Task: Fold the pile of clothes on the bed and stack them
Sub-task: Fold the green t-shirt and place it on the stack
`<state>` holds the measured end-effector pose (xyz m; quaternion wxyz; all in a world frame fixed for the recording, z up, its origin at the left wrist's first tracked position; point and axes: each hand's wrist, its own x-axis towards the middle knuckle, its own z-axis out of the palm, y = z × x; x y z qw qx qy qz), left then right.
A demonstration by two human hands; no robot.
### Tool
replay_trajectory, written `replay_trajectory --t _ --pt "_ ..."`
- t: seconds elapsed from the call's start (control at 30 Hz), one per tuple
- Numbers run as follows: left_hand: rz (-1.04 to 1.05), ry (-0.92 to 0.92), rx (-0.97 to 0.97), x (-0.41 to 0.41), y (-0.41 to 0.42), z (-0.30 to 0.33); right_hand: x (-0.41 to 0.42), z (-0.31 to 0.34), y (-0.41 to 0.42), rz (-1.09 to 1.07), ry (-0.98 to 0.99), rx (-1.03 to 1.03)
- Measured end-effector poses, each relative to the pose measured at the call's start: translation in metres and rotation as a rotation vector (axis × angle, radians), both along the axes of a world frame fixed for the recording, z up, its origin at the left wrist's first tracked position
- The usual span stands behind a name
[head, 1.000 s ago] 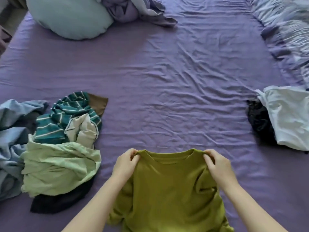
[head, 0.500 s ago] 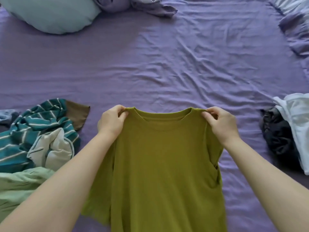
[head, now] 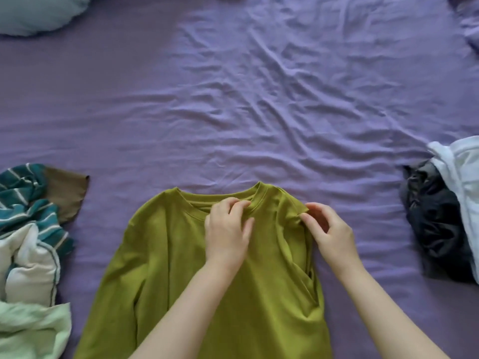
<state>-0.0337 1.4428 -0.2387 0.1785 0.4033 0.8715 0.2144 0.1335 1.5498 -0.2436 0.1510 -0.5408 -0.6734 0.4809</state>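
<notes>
- The green shirt (head: 207, 275) was up in the air a moment ago; now I see it lying flat on the purple bed (head: 259, 99), ready to fold.
- My left hand (head: 226, 229) pinches the collar.
- My right hand (head: 328, 231) pinches the right shoulder, which has flipped inward.
- The unfolded pile (head: 28, 242) waits on the left.

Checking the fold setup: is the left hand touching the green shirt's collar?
Touching. The head view shows the left hand pinching the green shirt at its collar.

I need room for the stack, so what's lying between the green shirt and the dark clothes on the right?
In the head view, only bare, wrinkled purple sheet lies between the green shirt and the dark clothes.
</notes>
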Motion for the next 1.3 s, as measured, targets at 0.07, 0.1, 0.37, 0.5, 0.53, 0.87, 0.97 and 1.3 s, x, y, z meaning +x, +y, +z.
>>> replay_trajectory --t 0.07,0.1,0.37,0.5,0.53,0.87,0.97,1.3 --pt "0.008 -0.05 -0.018 0.02 0.016 -0.005 0.002 -0.005 -0.007 0.009 -0.001 -0.049" --pt "0.022 -0.032 -0.018 0.025 0.023 -0.008 0.002 -0.007 -0.01 0.021 -0.02 -0.054" --pt "-0.302 0.196 0.034 0.024 0.076 -0.007 0.012 -0.01 0.037 -0.07 -0.057 0.117" --pt "-0.238 0.073 -0.134 0.037 0.093 -0.005 0.025 -0.01 0.031 -0.006 -0.066 0.056" --pt "-0.187 -0.038 -0.105 0.044 0.09 -0.003 0.031 -0.008 0.025 -0.021 -0.034 0.063" --pt "0.109 -0.437 -0.234 0.115 0.015 0.001 0.07 -0.008 -0.052 -0.103 0.03 -0.019" --pt "0.436 -0.889 -0.056 0.111 0.011 0.008 0.071 -0.009 -0.054 -0.051 -0.036 -0.044" --pt "0.575 -1.305 0.093 0.109 0.003 0.013 0.067 -0.004 -0.038 -0.032 0.02 -0.278"
